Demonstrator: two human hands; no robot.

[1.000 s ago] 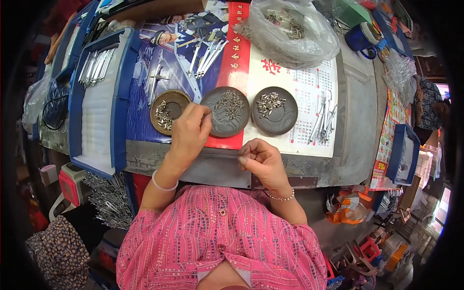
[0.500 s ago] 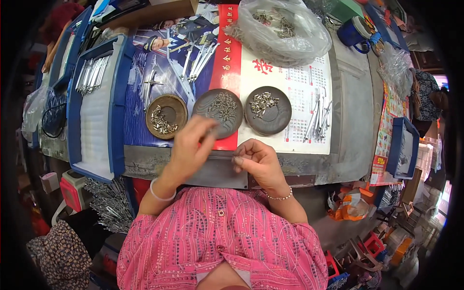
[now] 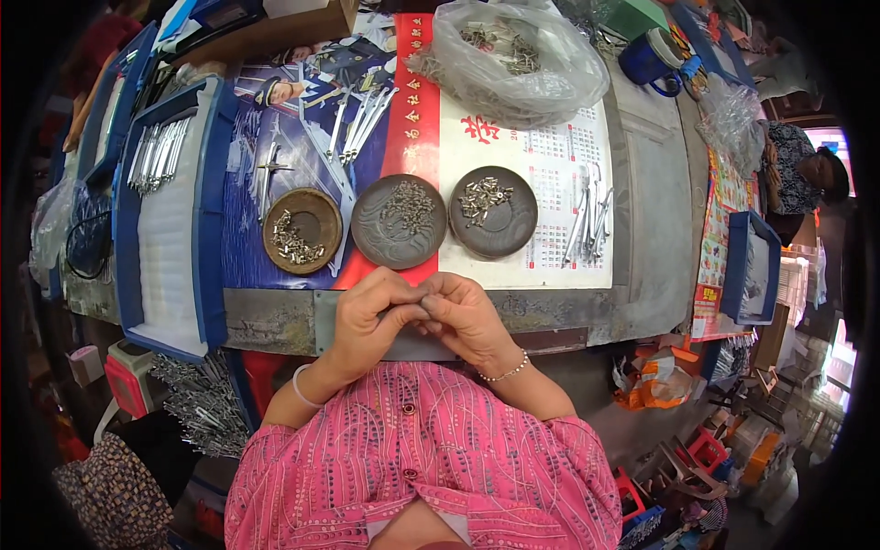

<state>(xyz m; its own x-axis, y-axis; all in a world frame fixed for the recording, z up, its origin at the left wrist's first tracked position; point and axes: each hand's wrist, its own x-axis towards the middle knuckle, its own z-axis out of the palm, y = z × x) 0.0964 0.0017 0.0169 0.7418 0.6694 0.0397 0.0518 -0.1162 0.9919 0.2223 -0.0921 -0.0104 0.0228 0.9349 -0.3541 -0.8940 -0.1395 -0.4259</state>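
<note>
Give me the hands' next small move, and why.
Probably press the fingertips gently together: the left hand and right hand meet in front of the middle dish of small metal pieces, digits curled as if pinching, though anything between them is hidden.

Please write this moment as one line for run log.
Hands: left hand meets right hand | Held item: cannot tell | Near: three round dishes of small metal parts | Rest: plastic bag, blue tray

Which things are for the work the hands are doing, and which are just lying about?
Probably for the work:
left bowl, middle bowl and right bowl, all holding small metal pieces, near the left hand and right hand
plastic bag of metal pieces

Probably just lying about:
blue mug
orange bag on the floor
red stool
</note>
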